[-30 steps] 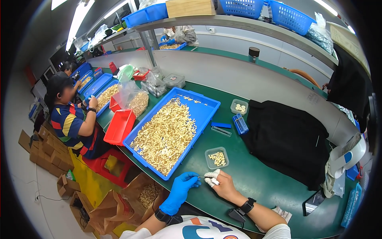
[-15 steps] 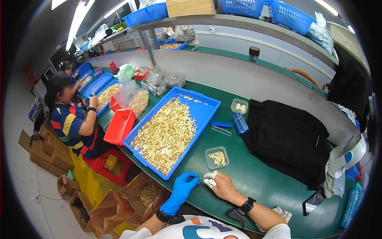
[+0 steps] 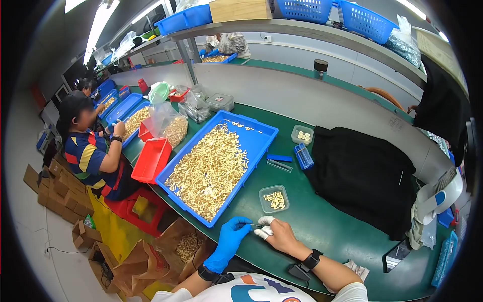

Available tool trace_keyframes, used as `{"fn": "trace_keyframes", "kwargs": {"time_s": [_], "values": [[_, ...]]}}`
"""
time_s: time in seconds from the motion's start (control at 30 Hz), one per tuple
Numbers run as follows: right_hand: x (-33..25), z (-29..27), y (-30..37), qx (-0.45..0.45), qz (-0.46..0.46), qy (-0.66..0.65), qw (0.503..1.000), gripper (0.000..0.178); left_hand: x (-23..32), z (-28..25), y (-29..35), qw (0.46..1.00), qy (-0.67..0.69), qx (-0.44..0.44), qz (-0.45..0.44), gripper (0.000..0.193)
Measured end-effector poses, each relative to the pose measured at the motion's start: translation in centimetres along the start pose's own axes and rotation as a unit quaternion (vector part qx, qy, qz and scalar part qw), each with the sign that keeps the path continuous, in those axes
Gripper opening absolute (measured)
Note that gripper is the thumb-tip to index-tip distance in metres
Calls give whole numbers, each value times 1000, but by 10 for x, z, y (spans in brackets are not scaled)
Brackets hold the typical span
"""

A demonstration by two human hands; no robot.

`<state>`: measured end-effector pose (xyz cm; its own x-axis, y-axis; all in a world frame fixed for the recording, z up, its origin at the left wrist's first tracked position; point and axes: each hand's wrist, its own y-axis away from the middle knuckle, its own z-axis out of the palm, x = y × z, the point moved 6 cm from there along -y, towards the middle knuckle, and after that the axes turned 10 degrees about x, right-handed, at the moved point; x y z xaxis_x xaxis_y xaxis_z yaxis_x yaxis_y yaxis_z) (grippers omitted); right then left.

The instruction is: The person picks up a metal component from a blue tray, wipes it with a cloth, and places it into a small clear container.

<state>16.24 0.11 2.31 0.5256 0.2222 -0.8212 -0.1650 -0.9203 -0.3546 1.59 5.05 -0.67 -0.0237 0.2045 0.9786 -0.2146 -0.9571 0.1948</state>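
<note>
My left hand (image 3: 231, 241), in a blue glove, is closed in a pinch; whatever small piece sits between its fingertips is too small to name. My right hand (image 3: 275, 232) wears white covers on its fingertips and pinches a thin metal rod (image 3: 255, 225) that points at the left fingertips. Just beyond the hands stands a small clear plastic box (image 3: 266, 207) with short brass-coloured pins (image 3: 274, 200) in it. Farther left, a large blue tray (image 3: 263, 128) holds a heap of similar brass-coloured pieces (image 3: 209, 168).
A black garment (image 3: 359, 176) covers the table's right part. A second clear box (image 3: 296, 139) holds round pale pieces, near a blue case (image 3: 304, 156). Red bins (image 3: 152, 160) and a bag of parts (image 3: 175, 132) stand left of the tray. A co-worker (image 3: 90, 141) sits at left.
My right fingers have shifted and spread a little around the rod; my left hand stays nearly still. Across the partition, a co-worker's blue-gloved hands have moved over their tray.
</note>
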Motion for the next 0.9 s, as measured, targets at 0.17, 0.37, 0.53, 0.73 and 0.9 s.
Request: {"fn": "trace_keyframes", "kwargs": {"time_s": [0.17, 0.37, 0.53, 0.73, 0.9], "values": [[2, 1, 1, 1, -27, 20, 999, 16, -1, 1, 1, 1000, 15, -3, -11, 15], [4, 1, 0, 5, -27, -16, 999, 17, 6, 1, 0, 999, 34, -27, 25, 22], [23, 0, 5, 31, 213, -151, 965, 17, 16, 19, 7, 953, 276, -115, -52, 44], [17, 7, 5, -23, 130, -166, 977, 20, 14, 31, 12, 913, 357, -153, -124, 62], [-4, 17, 11, -121, -1, -167, 978, 24, 17, 31, 9, 896, 393, -148, -140, 69]]}}
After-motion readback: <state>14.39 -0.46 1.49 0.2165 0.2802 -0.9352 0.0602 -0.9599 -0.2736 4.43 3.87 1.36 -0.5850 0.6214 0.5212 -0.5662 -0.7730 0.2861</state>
